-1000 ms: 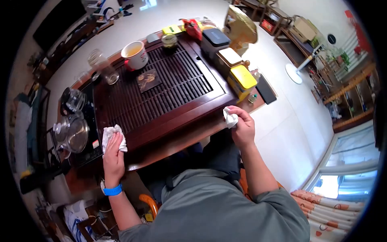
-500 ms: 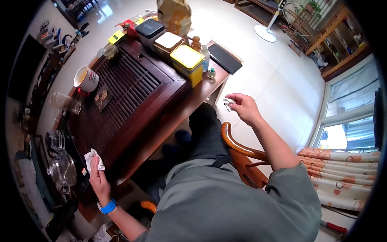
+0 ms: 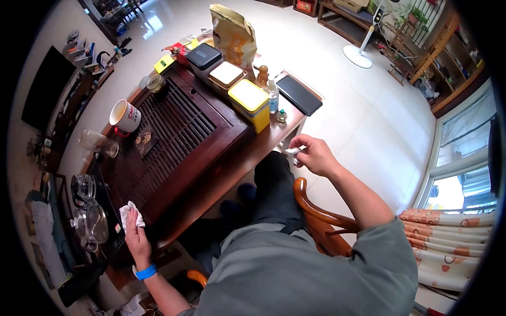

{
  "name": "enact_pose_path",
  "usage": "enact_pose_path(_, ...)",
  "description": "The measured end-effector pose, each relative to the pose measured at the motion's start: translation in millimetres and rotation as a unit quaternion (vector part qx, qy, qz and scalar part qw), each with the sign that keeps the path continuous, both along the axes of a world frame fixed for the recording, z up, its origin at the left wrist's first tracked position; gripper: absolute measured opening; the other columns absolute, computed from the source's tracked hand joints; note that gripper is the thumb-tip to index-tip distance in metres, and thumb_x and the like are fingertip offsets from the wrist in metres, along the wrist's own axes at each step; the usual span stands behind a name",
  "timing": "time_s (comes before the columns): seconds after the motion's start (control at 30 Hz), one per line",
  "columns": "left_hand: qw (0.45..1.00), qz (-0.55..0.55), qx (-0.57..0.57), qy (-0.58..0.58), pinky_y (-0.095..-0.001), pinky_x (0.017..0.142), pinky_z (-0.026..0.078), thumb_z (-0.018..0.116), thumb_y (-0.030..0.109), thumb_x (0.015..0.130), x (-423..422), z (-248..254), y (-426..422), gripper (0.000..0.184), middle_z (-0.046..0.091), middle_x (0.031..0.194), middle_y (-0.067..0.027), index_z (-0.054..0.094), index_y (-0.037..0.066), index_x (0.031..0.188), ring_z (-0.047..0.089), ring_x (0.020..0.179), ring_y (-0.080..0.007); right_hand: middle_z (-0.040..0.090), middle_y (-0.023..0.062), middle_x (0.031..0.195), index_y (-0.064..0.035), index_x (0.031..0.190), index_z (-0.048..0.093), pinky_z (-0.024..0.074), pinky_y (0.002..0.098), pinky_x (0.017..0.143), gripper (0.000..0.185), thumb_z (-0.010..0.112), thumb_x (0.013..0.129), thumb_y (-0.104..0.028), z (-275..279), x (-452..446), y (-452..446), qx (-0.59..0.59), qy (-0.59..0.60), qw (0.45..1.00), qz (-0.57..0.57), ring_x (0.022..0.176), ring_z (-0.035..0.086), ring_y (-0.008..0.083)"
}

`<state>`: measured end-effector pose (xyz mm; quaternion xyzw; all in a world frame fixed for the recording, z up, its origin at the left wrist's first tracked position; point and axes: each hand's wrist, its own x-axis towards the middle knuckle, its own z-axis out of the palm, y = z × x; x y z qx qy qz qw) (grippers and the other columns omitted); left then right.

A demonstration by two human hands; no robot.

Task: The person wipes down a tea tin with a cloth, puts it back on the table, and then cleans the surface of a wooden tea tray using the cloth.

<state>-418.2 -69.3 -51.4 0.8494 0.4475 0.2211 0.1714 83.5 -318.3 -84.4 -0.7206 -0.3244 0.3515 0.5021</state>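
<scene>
My left hand (image 3: 137, 241) presses a crumpled white cloth (image 3: 128, 215) onto the near-left corner of the dark wooden tea tray (image 3: 182, 184). The fingers lie over the cloth, and a blue band is round the wrist. Off the table's right edge, my right hand (image 3: 317, 156) is closed in a pinch, raised above the floor beside my knee. Between its thumb and fingers is a small white object (image 3: 293, 151) with a greyish, shiny part; its kind is too small to make out.
On the tray stand a white mug (image 3: 125, 117) and a lying glass jar (image 3: 100, 143). Glass teapots (image 3: 90, 224) sit at the left. A yellow tin (image 3: 253, 108), small bottle (image 3: 272, 97) and phone (image 3: 299, 95) line the far right side. A wooden chair arm (image 3: 327, 213) is beside me.
The whole view has shifted, so the table sits slightly lower and further right. My left hand stays on the cloth at the tray corner. My right hand still pinches the small white object.
</scene>
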Motion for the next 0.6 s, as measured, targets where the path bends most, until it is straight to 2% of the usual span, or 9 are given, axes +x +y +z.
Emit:
enact_pose_path(0.1, 1.0, 0.005, 0.011, 0.007, -0.0395, 0.122, 0.027, 0.044, 0.001, 0.099, 6.9, 1.8, -1.4, 0.045, 0.053, 0.15, -0.0184, 0.056, 0.0, 0.142, 0.042, 0.146, -0.0305, 0.067, 0.0076, 0.077, 0.0007, 0.095, 0.059, 0.0557, 0.0303, 0.059, 0.011, 0.056, 0.085, 0.005, -4.2, 3.9, 11.6, 0.052, -0.018, 0.998, -0.038, 0.067, 0.069, 0.0164)
enact_pose_path(0.23, 1.0, 0.005, 0.015, 0.014, -0.0399, 0.122, 0.027, 0.044, 0.0, 0.097, 7.0, -0.5, 1.4, 0.047, 0.051, 0.151, -0.0191, 0.056, -0.001, 0.142, 0.041, 0.147, -0.0314, 0.066, 0.0059, 0.076, -0.0012, 0.092, 0.059, 0.0515, 0.0268, 0.057, 0.01, 0.056, 0.084, 0.002, -2.9, 11.2, 22.1, 0.044, -0.02, 0.995, -0.087, 0.062, 0.065, 0.0152)
enact_pose_path(0.33, 1.0, 0.005, 0.02, 0.021, -0.0402, 0.122, 0.027, 0.043, -0.001, 0.096, 5.4, -2.1, 2.8, 0.048, 0.052, 0.151, -0.0195, 0.056, -0.001, 0.142, 0.041, 0.146, -0.0318, 0.065, 0.0063, 0.075, -0.0005, 0.09, 0.06, 0.052, 0.0284, 0.061, 0.007, 0.059, 0.084, 0.0, -24.5, 13.1, 34.8, 0.119, -0.178, 0.971, -0.108, 0.068, 0.066, 0.0148)
enact_pose_path(0.37, 0.999, 0.005, 0.023, 0.021, -0.0403, 0.122, 0.027, 0.043, -0.001, 0.095, 5.7, -2.8, 2.6, 0.048, 0.052, 0.15, -0.0196, 0.056, -0.001, 0.142, 0.042, 0.146, -0.0319, 0.067, 0.0092, 0.078, -0.0001, 0.091, 0.062, 0.0528, 0.0304, 0.067, 0.008, 0.063, 0.084, -0.003, -25.9, 9.3, 35.0, 0.1, -0.091, 0.984, -0.114, 0.074, 0.067, 0.0166)
enact_pose_path(0.47, 0.999, 0.009, 0.032, 0.019, -0.0407, 0.122, 0.028, 0.042, -0.001, 0.095, 9.1, -1.5, 0.6, 0.048, 0.053, 0.15, -0.0196, 0.056, -0.002, 0.141, 0.042, 0.146, -0.0323, 0.068, 0.013, 0.083, 0.0001, 0.092, 0.063, 0.0541, 0.0341, 0.072, 0.01, 0.066, 0.084, -0.005, -33.7, -5.2, 46.1, 0.103, -0.182, 0.969, -0.13, 0.076, 0.069, 0.0222)
enact_pose_path(0.5, 0.999, 0.009, 0.035, 0.018, -0.0408, 0.122, 0.028, 0.042, -0.001, 0.095, 9.9, -1.2, 0.0, 0.048, 0.053, 0.149, -0.0196, 0.056, -0.002, 0.141, 0.042, 0.146, -0.0325, 0.069, 0.0159, 0.09, -0.0003, 0.094, 0.064, 0.055, 0.0372, 0.073, 0.01, 0.067, 0.085, -0.005, -23.7, -12.4, 48.5, 0.077, -0.256, 0.956, -0.121, 0.079, 0.069, 0.0298)
enact_pose_path(0.53, 0.999, 0.009, 0.037, 0.017, -0.041, 0.122, 0.028, 0.042, -0.001, 0.095, 10.6, -1.0, -0.4, 0.048, 0.053, 0.149, -0.0197, 0.056, -0.002, 0.141, 0.043, 0.145, -0.0327, 0.067, 0.0169, 0.092, -0.0008, 0.093, 0.066, 0.0547, 0.0412, 0.076, 0.01, 0.066, 0.084, -0.002, -33.2, -12.5, 52.5, 0.127, -0.33, 0.931, -0.095, 0.085, 0.067, 0.0357)
enact_pose_path(0.6, 0.999, 0.009, 0.04, 0.016, -0.0414, 0.121, 0.029, 0.043, -0.001, 0.094, 11.4, -0.6, -1.1, 0.048, 0.054, 0.148, -0.0199, 0.057, -0.002, 0.141, 0.043, 0.145, -0.0331, 0.067, 0.0162, 0.092, -0.0022, 0.092, 0.067, 0.0538, 0.0431, 0.078, 0.011, 0.067, 0.081, -0.001, -37.5, -18.9, 57.9, 0.141, -0.408, 0.901, -0.053, 0.09, 0.065, 0.0371)
